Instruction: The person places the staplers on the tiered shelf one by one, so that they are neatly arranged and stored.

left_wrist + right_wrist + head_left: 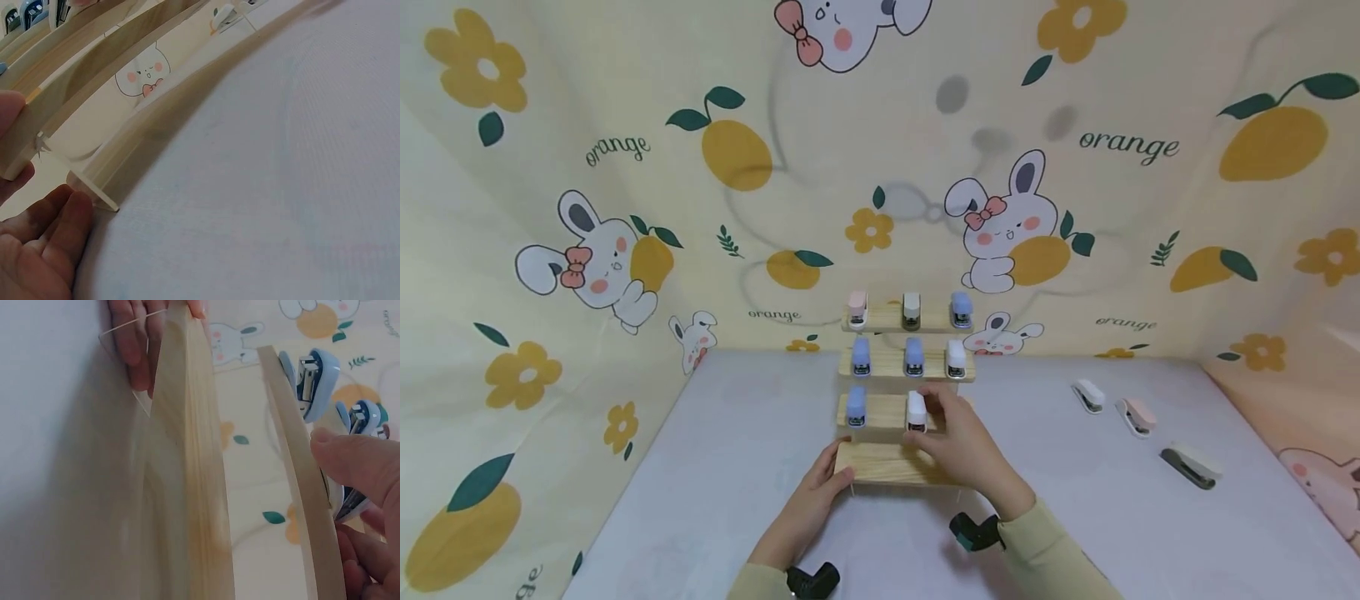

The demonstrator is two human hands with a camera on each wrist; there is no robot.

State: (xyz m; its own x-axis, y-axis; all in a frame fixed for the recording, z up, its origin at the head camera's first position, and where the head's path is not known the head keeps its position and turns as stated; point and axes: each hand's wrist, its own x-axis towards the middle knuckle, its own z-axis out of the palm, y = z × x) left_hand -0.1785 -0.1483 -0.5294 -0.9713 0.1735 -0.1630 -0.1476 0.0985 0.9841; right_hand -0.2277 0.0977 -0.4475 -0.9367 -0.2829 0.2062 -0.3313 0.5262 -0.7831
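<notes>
A stepped wooden display shelf (887, 463) with several tiers stands in the middle of the table. At the left end of its lowest board, my left hand (812, 504) holds on, thumb above and fingers beneath. My right hand (962, 437) has its thumb and fingers around a white mini stapler (916, 411) on the second board from the bottom. On that same board, a blue stapler (856, 407) stands to the left. Blue staplers (317, 384) also show past my right thumb in the right wrist view, where the held stapler is partly covered by my fingers.
Higher boards carry more staplers, including a pink one (857, 309), a dark-based one (912, 311) and a blue one (961, 309). On the table to the right lie a white stapler (1088, 396), a pink stapler (1137, 417) and a dark-based stapler (1191, 467). A patterned cloth (865, 142) hangs behind.
</notes>
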